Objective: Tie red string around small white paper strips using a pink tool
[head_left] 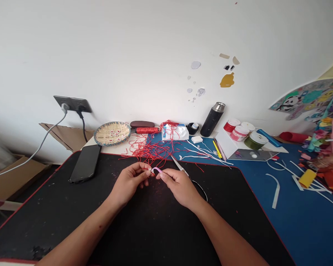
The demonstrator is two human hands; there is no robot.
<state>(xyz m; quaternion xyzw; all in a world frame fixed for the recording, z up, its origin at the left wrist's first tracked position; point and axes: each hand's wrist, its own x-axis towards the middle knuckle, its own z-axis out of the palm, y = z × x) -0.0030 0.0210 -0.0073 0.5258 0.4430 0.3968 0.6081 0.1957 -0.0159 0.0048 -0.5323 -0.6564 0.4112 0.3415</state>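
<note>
Above the black mat, my left hand point(132, 181) pinches a small white bead-like piece point(152, 170) between thumb and fingertips. My right hand point(180, 184) is closed on a thin, bent pink-purple strip point(157, 169), whose tip meets the white piece. The exact kind of both is too small to make out. Just behind my right hand lie scissors point(180, 165), partly hidden by it. A tangle of cut red cords point(150, 148) spreads over the table beyond my fingers.
A woven basket point(112, 133), a phone point(86, 164) and a red thread spool point(147, 130) lie to the left. Behind stand a white tissue pack point(175, 133) and a black flask point(212, 120). Paint jars point(255, 140), paper strips point(276, 192) and colourful paper pieces point(326, 136) occupy the right.
</note>
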